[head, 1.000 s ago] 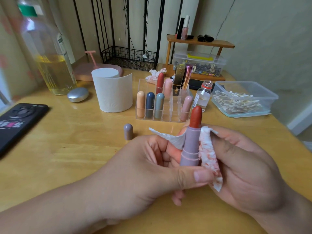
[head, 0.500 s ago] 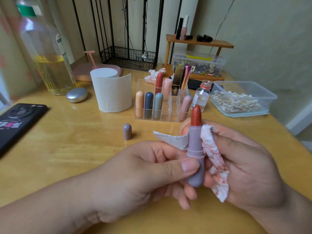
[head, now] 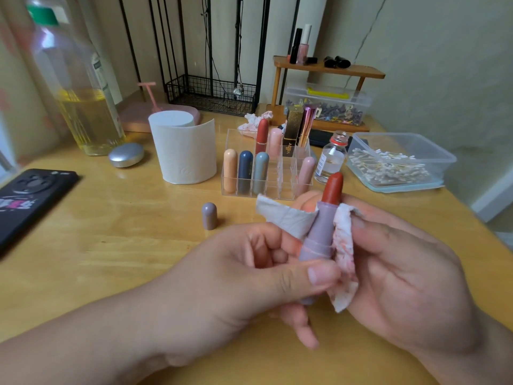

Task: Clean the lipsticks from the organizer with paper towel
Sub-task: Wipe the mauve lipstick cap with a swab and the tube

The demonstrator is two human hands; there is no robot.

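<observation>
Head view: a lilac plastic lipstick tube (head: 319,237) with its orange-red bullet wound out stands nearly upright, tilted slightly right, held above the pale wooden worktop (head: 111,232) in front of the clear acrylic organizer (head: 280,190). Faint pink smears mark the ridged collar of the tube. A white piece of paper towel (head: 342,245), blotched with red and pink, wraps behind the tube. 1 flap sticks out on the left and the stained part hangs down the right side.

The left hand (head: 236,276) grips the tube low down: its thumb lies across the front of the base and its fingers curl behind. The right hand (head: 402,273) holds the towel, with the thumb pressing the stained part against the tube's right side and the other fingers curled round behind.

The tube's lilac rounded cap (head: 209,216) stands on the worktop, left of the hands and apart from them. In the organizer stand 3 capped lipsticks at the front left, peach, navy and grey-blue, with red, pink, pale pink and gold-and-black ones behind and to the right. A roll of white paper towel (head: 184,151) stands just left of the organizer. A small clear glass bottle (head: 331,159) and a clear plastic box of cotton swabs (head: 394,162) sit to its right.
</observation>
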